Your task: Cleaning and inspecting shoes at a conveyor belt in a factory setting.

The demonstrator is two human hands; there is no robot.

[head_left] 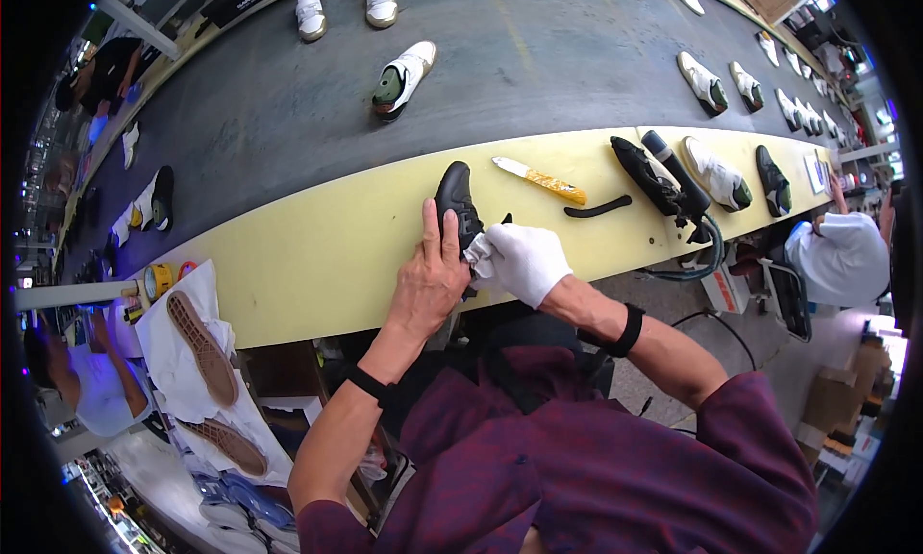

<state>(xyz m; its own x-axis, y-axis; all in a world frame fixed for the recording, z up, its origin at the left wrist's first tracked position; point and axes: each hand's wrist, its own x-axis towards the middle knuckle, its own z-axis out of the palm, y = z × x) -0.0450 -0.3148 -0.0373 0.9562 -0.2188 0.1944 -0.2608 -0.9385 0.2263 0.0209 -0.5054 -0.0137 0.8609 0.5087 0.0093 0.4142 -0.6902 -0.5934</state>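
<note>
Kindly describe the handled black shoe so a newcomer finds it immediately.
Find the long yellow tabletop. Near its middle, the bare left hand and white-gloved right hand meet at the black shoe. No other shoe on this tabletop is being touched.

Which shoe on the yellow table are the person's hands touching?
The black shoe, with the bare left hand and white-gloved right hand on it. The white shoe and dark shoe stand farther right, apart from both hands.

Left hand (430,280) spread-fingered beside gloved right hand (527,264), forearms (673,355) angled inward

Shoe workshop — sneakers (415,66) lining a belt (558,78)
</note>
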